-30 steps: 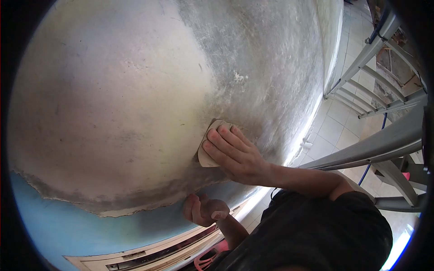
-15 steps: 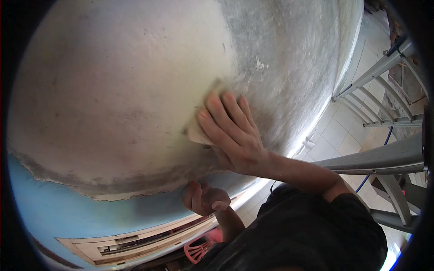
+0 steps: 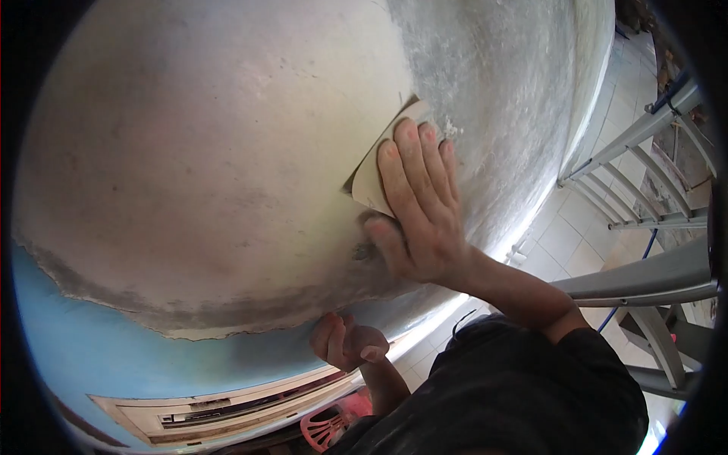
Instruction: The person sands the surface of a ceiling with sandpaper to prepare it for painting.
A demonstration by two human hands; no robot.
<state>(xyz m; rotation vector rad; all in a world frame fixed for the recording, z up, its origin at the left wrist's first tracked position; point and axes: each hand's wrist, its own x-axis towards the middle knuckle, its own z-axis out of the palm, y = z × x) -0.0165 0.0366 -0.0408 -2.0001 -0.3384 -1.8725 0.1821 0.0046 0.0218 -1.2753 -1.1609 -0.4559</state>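
Folded sandpaper [image 3: 370, 186], pale on its back with dark edges, lies against the curved grey and cream wall [image 3: 212, 152]. My right hand [image 3: 428, 205] presses it flat with the fingers, thumb apart at the lower left. The paper sits near the border between the cream area and the darker grey area. Lower down, my left hand [image 3: 347, 343] is closed with curled fingers beside the bottom edge of the plaster, in front of the blue wall [image 3: 250, 360]; no object shows in it.
Metal ladders [image 3: 652, 273] stand at the right over a tiled floor [image 3: 565, 227]. A blue cable [image 3: 651, 244] runs behind them. At the lower left are a framed opening [image 3: 136, 417] in the blue wall and a pink plastic chair [image 3: 322, 428].
My right hand and the sandpaper have moved up and to the right along the wall, and the thumb has spread away from the fingers. My left hand has hardly moved.
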